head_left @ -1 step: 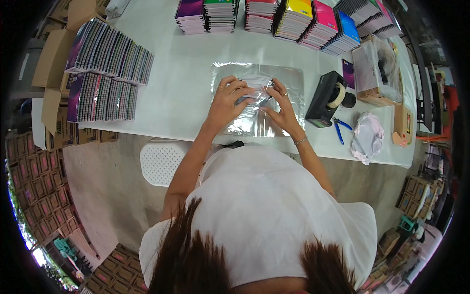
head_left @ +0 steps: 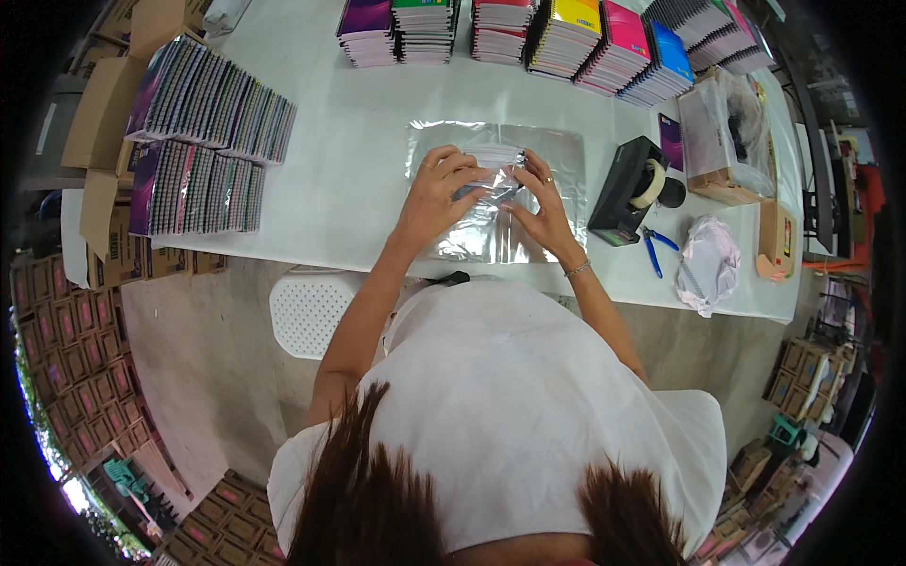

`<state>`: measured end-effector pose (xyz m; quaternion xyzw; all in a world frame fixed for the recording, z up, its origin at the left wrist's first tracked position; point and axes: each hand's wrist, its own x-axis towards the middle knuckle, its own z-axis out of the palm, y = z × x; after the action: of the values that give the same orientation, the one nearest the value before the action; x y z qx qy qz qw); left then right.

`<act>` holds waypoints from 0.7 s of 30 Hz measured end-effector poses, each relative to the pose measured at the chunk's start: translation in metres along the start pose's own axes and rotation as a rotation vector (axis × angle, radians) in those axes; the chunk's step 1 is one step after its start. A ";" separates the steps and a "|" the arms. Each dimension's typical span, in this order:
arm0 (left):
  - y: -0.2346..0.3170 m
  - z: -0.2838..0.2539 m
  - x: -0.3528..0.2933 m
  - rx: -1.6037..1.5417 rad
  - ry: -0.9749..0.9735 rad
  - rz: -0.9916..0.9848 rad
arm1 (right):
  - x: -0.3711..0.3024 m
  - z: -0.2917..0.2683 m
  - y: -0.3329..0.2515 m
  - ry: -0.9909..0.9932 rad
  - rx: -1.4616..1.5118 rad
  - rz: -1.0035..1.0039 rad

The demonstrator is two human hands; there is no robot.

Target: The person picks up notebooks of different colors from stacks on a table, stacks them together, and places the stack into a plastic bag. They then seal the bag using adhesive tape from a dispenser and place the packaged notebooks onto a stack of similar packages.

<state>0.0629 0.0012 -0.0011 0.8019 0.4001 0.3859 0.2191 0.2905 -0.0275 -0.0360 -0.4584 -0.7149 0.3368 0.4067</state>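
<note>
Between my hands stands a small stack of notebooks (head_left: 494,156) with pale page edges, partly covered by shiny clear plastic film. My left hand (head_left: 444,191) is closed about its left side, fingers reaching over the front and pressing the film. On the right side my right hand (head_left: 540,205) grips the bundle, fingertips at the upper corner and thumb on the film lower down. My fingers hide much of the bundle's front. Beneath it, clear plastic sheets (head_left: 559,151) lie flat on the white-covered table (head_left: 344,141).
Spiral notebooks (head_left: 203,189) stand in two rows at left beside an open cardboard box (head_left: 99,118). Colourful notebook stacks (head_left: 566,38) line the far side. At right are a black tape dispenser (head_left: 623,198), blue-handled pliers (head_left: 654,253) and crumpled wrapping (head_left: 710,264). A white stool (head_left: 311,314) stands below.
</note>
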 end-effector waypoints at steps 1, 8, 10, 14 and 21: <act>0.001 -0.003 0.005 -0.025 -0.028 -0.010 | 0.001 0.001 0.002 0.023 0.007 -0.017; 0.001 -0.009 0.012 -0.118 -0.095 -0.034 | 0.003 0.014 -0.004 0.141 0.108 0.002; -0.001 -0.007 0.012 -0.124 -0.091 -0.038 | 0.006 0.014 -0.004 0.116 0.137 0.040; -0.002 -0.012 0.016 -0.143 -0.131 -0.065 | 0.017 0.001 -0.005 0.082 0.188 0.064; 0.004 0.000 0.028 -0.180 0.040 -0.259 | 0.037 0.001 -0.003 0.126 0.165 0.139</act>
<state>0.0750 0.0217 0.0142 0.7128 0.4682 0.4046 0.3300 0.2795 0.0053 -0.0240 -0.4922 -0.6242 0.3922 0.4628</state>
